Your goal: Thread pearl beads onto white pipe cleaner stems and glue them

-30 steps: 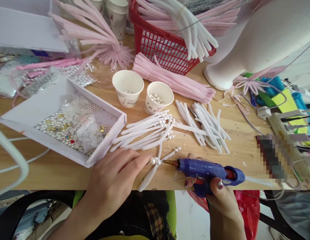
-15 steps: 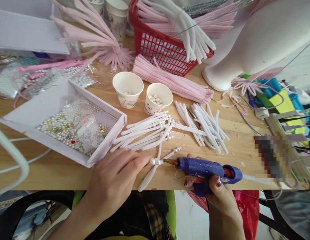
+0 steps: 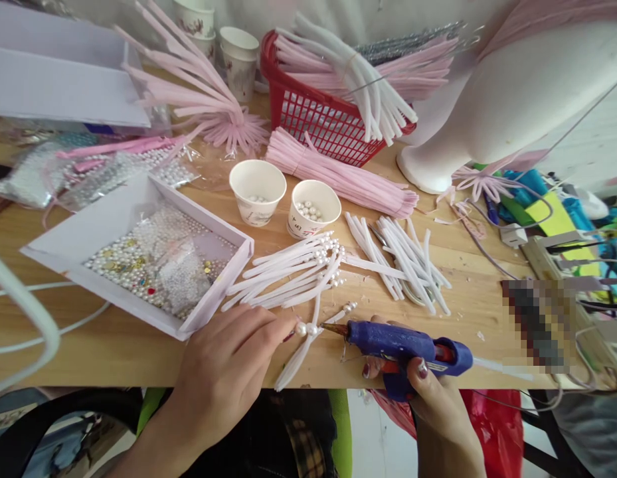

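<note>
My left hand [image 3: 233, 362] is closed, its fingertips pinching a white pearl bead [image 3: 301, 328]. A second pearl sits beside it, against a looped white pipe cleaner [image 3: 294, 362] at the table's front edge. My right hand [image 3: 428, 392] wraps round a blue hot glue gun [image 3: 392, 340], which points left. Its brown nozzle tip is right by the second pearl; whether they touch I cannot tell. A short stem with small pearls [image 3: 345, 309] lies just above the nozzle. Behind it rests a pile of white pipe cleaners with pearl tips [image 3: 288, 269].
A white box tray [image 3: 213, 295] of beads stands left. Two paper cups [image 3: 257, 199] with pearls are at centre, before a pink pipe cleaner bundle [image 3: 338, 172] and red basket [image 3: 318, 126]. Cut white pieces [image 3: 412, 259] lie right. A white mannequin form [image 3: 527, 113] and power strip [image 3: 552, 259] stand farther right.
The view has tipped up slightly, so the table sits lower in the picture. Both hands stay nearly in place, with the glue gun's tip still beside the pearls.
</note>
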A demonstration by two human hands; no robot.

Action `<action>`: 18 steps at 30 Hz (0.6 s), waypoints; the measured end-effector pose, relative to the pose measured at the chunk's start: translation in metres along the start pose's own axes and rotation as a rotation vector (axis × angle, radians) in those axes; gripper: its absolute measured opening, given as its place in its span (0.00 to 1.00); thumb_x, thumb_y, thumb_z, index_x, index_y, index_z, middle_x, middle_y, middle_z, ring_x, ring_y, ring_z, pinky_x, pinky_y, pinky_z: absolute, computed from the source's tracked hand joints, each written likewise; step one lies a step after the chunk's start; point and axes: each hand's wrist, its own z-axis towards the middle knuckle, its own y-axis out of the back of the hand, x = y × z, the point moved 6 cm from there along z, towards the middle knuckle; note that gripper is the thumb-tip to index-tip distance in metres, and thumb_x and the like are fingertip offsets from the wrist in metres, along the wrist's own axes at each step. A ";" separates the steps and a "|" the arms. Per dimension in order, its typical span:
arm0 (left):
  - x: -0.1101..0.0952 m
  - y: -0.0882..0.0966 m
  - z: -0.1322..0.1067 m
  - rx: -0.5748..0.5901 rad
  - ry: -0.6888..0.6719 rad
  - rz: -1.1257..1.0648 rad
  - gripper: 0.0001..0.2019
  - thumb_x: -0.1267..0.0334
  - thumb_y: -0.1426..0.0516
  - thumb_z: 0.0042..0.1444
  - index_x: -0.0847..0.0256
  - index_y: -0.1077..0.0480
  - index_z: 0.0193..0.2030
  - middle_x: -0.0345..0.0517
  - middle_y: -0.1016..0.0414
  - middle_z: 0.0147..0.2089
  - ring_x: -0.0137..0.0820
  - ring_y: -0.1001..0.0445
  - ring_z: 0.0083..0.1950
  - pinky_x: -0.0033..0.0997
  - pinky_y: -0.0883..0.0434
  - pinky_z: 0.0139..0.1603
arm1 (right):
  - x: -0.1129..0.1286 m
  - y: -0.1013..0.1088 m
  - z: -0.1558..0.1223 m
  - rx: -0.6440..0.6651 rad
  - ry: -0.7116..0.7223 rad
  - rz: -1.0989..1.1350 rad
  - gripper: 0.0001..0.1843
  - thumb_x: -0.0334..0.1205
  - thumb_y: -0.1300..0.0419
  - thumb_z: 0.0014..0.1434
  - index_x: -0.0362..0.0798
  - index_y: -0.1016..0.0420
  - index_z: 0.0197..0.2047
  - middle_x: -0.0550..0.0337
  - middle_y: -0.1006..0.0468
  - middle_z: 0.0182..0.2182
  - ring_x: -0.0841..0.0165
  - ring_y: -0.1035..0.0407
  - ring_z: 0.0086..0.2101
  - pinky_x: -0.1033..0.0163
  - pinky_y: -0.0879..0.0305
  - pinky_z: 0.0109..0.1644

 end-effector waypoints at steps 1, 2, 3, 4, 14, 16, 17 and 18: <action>0.000 -0.001 -0.001 0.000 -0.004 -0.001 0.14 0.77 0.49 0.70 0.61 0.28 0.55 0.45 0.20 0.40 0.33 0.23 0.40 0.32 0.29 0.44 | -0.001 0.000 0.000 -0.039 -0.014 0.022 0.30 0.68 0.41 0.64 0.51 0.14 0.31 0.49 0.15 0.31 0.49 0.20 0.42 0.50 0.24 0.51; 0.000 -0.001 -0.001 -0.003 -0.007 0.000 0.14 0.77 0.49 0.70 0.61 0.28 0.55 0.46 0.19 0.41 0.33 0.23 0.41 0.32 0.29 0.45 | 0.000 0.001 0.001 -0.079 -0.018 0.045 0.32 0.70 0.43 0.64 0.51 0.14 0.30 0.49 0.15 0.31 0.49 0.20 0.41 0.49 0.24 0.52; 0.000 -0.001 -0.002 -0.007 -0.010 0.004 0.14 0.77 0.49 0.70 0.61 0.28 0.55 0.46 0.19 0.41 0.32 0.23 0.41 0.31 0.29 0.45 | 0.000 0.001 0.001 -0.106 -0.014 0.064 0.34 0.71 0.43 0.63 0.51 0.15 0.28 0.49 0.15 0.30 0.49 0.20 0.40 0.49 0.24 0.52; 0.000 -0.001 -0.001 -0.011 -0.013 0.009 0.14 0.77 0.49 0.70 0.60 0.28 0.55 0.45 0.19 0.40 0.32 0.22 0.40 0.31 0.29 0.45 | 0.001 0.001 0.000 -0.120 -0.003 0.075 0.34 0.72 0.43 0.62 0.51 0.15 0.26 0.48 0.16 0.28 0.49 0.20 0.39 0.48 0.24 0.51; -0.011 0.031 -0.009 -0.162 0.206 -0.119 0.08 0.70 0.44 0.68 0.52 0.27 0.47 0.41 0.15 0.40 0.31 0.17 0.37 0.24 0.21 0.40 | 0.002 0.041 -0.005 -0.621 -0.002 -0.146 0.24 0.65 0.32 0.57 0.50 0.15 0.32 0.50 0.14 0.32 0.49 0.19 0.41 0.51 0.21 0.45; -0.006 0.035 -0.018 -0.199 0.325 -0.183 0.06 0.66 0.42 0.68 0.52 0.25 0.46 0.40 0.15 0.40 0.32 0.16 0.36 0.23 0.21 0.38 | 0.015 0.039 0.006 -0.685 0.032 -0.259 0.22 0.63 0.31 0.56 0.51 0.15 0.34 0.52 0.13 0.34 0.48 0.20 0.42 0.51 0.22 0.45; -0.004 0.035 -0.022 -0.202 0.380 -0.222 0.05 0.63 0.42 0.68 0.52 0.24 0.45 0.41 0.15 0.39 0.32 0.16 0.35 0.23 0.20 0.37 | 0.021 0.037 0.012 -0.676 0.060 -0.301 0.21 0.62 0.31 0.56 0.51 0.15 0.35 0.52 0.13 0.35 0.48 0.20 0.42 0.50 0.22 0.45; -0.002 0.035 -0.026 -0.205 0.432 -0.266 0.05 0.61 0.41 0.68 0.53 0.23 0.44 0.41 0.15 0.37 0.32 0.16 0.33 0.23 0.20 0.35 | 0.027 0.034 0.018 -0.643 0.088 -0.340 0.20 0.61 0.31 0.56 0.51 0.15 0.37 0.53 0.13 0.35 0.48 0.20 0.42 0.50 0.22 0.45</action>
